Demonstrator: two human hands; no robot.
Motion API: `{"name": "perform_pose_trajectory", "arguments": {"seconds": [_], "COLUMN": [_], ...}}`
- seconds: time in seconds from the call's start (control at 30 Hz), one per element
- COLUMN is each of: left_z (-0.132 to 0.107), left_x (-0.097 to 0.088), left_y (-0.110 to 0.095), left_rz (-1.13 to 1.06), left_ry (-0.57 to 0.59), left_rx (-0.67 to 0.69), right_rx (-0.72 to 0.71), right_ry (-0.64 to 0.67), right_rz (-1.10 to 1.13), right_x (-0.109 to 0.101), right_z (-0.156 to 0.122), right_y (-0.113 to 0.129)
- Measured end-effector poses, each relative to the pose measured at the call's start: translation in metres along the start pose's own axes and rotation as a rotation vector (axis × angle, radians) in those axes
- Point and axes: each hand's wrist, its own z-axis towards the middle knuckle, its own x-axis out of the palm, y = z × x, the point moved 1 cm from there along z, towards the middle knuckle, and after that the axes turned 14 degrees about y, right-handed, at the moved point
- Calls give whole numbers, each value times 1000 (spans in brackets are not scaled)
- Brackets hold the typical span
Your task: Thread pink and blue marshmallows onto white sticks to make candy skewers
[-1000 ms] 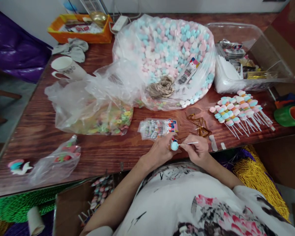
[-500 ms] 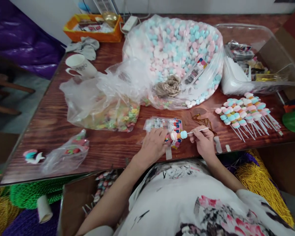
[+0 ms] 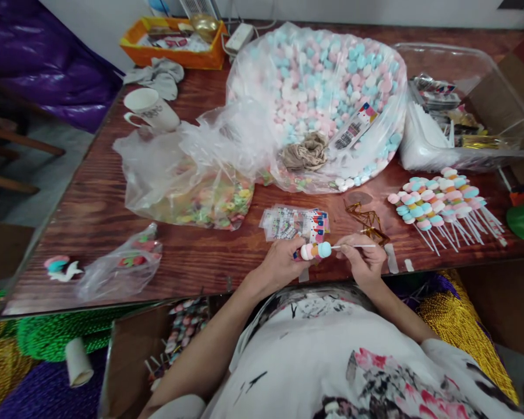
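A marshmallow skewer (image 3: pixel 315 251), with pink, white, orange and pale blue pieces on a white stick, lies level between my hands. My right hand (image 3: pixel 362 259) is closed around its stick, fingers pinched. At the other end of the skewer, my left hand (image 3: pixel 282 259) is closed on a printed plastic packet (image 3: pixel 296 255), of which only a small red and blue part shows. Just behind that hand, a stack of printed plastic packets (image 3: pixel 283 220) lies on the wooden table (image 3: pixel 201 262). Finished-looking marshmallow skewers (image 3: pixel 436 201) are piled to the right, sticks toward me.
A large clear bag of marshmallows (image 3: pixel 332 75) and a bag of gummy candies (image 3: pixel 218 201) stand behind. Gold twist ties (image 3: pixel 362 218) lie near my right hand. A clear bin (image 3: pixel 471 52), a mug (image 3: pixel 151 110) and an orange basket (image 3: pixel 174 55) line the back.
My left hand has drawn back from the stack of packets toward me, with a printed packet in its fingers. The skewer in my right hand has come slightly nearer to me.
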Motion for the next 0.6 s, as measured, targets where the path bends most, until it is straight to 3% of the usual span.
{"name": "perform_pose_trajectory", "arguments": {"seconds": [0.17,0.27,0.33,0.4,0.5,0.57,0.6], "left_z": [3,3,2,2,3,4,5], "left_x": [8,9,8,7,3,0,-1], "left_y": [-5,-7,-6,-3,-1,-1,-2], "left_rz": [12,55,89,122,177,223,251], "left_ry": [-13,-7,1,9,21,35,47], "left_rx": [17,5,-11,-26,-50,-77,-92], "right_rx": [183,192,104,-32,-221,-273,-276], "right_ry": [-23,-81,-137,-78,277,485,526], "right_rz": [276,224,-5,-391,-991,-1195,-1234], "right_x": [8,0,-14,-29,-42,-44,-44], "right_z": [3,9,13,17,18,16,14], "right_y": [-12,-9,2,15,29,30,28]}}
